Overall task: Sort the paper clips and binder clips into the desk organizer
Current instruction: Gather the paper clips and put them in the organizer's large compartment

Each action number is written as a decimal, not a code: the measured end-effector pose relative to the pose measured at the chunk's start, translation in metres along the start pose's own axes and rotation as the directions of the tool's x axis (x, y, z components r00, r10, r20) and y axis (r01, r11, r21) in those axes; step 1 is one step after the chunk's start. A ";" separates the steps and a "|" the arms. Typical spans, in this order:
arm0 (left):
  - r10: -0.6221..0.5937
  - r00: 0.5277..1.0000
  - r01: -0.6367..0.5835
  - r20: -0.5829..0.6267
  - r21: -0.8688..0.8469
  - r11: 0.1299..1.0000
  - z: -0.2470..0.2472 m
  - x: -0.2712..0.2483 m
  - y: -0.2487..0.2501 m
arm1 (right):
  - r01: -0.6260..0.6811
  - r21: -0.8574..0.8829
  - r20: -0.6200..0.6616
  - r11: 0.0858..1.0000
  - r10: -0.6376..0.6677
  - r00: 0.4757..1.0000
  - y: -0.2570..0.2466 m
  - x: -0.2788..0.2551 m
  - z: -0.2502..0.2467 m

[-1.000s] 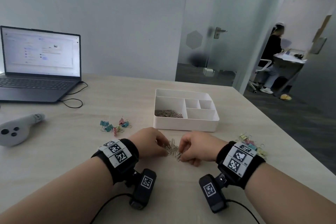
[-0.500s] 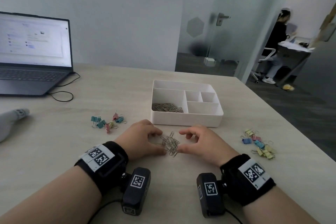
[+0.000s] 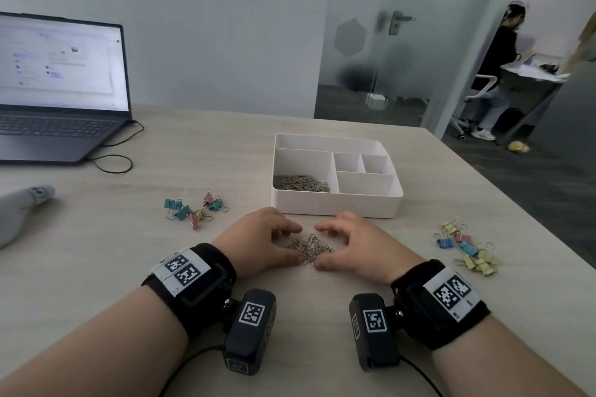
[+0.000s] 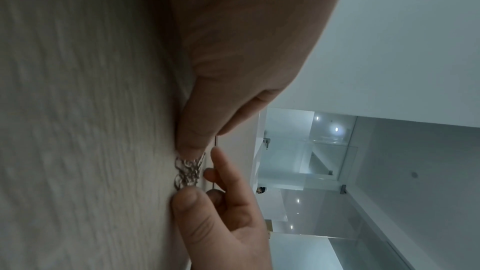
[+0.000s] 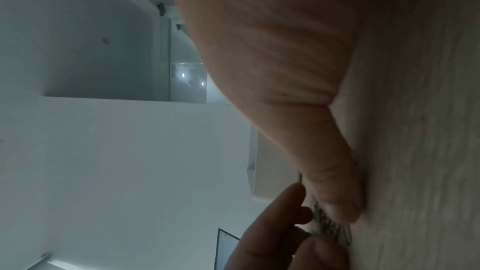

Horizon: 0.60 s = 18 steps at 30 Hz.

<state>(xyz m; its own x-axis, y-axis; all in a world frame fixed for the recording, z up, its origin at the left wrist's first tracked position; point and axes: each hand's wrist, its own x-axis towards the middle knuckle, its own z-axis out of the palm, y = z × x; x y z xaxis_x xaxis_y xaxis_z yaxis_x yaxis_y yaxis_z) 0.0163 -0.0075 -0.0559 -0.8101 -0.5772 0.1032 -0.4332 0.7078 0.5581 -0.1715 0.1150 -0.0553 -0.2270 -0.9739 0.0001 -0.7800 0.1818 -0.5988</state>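
Observation:
A small pile of silver paper clips (image 3: 310, 248) lies on the table just in front of the white desk organizer (image 3: 335, 206). My left hand (image 3: 292, 243) and right hand (image 3: 329, 245) flank the pile with curved fingers, and the thumbs rest on the table at its edges. Neither hand holds anything. The left wrist view shows the paper clips (image 4: 188, 169) between both thumbs; the right wrist view shows the paper clips (image 5: 331, 228) under my right thumb. More paper clips (image 3: 301, 184) fill the organizer's big left compartment. Coloured binder clips lie at left (image 3: 196, 208) and right (image 3: 467, 251).
An open laptop (image 3: 61, 100) with its cable (image 3: 113, 161) stands at the far left. A grey controller (image 3: 22, 209) lies at the left edge. The table's right edge (image 3: 516, 219) runs close to the right binder clips. A person stands beyond the glass door (image 3: 503, 51).
A second ago both hands pinched the paper clips together above the table. The clips now lie in a loose pile and the hands have spread apart around it.

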 end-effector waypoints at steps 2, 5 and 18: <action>-0.024 1.000 0.024 0.001 0.019 1.000 -0.002 -0.001 -0.002 | 0.001 -0.009 -0.002 1.000 -0.001 1.000 0.002 -0.001 0.000; -0.047 0.998 0.045 0.035 0.055 0.997 -0.003 0.000 -0.001 | 0.007 -0.025 0.016 1.000 -0.006 1.000 0.001 -0.001 -0.001; -0.092 0.996 0.088 0.018 0.141 0.986 -0.013 -0.009 0.007 | -0.069 -0.033 -0.030 0.997 0.068 0.997 0.002 -0.016 -0.010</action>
<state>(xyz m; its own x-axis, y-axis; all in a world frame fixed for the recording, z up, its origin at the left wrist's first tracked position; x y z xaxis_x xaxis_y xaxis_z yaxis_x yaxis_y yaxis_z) 0.0260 -0.0023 -0.0422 -0.7741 -0.6320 0.0364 -0.5542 0.7044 0.4436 -0.1748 0.1319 -0.0485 -0.2974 -0.9546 -0.0166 -0.7811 0.2533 -0.5707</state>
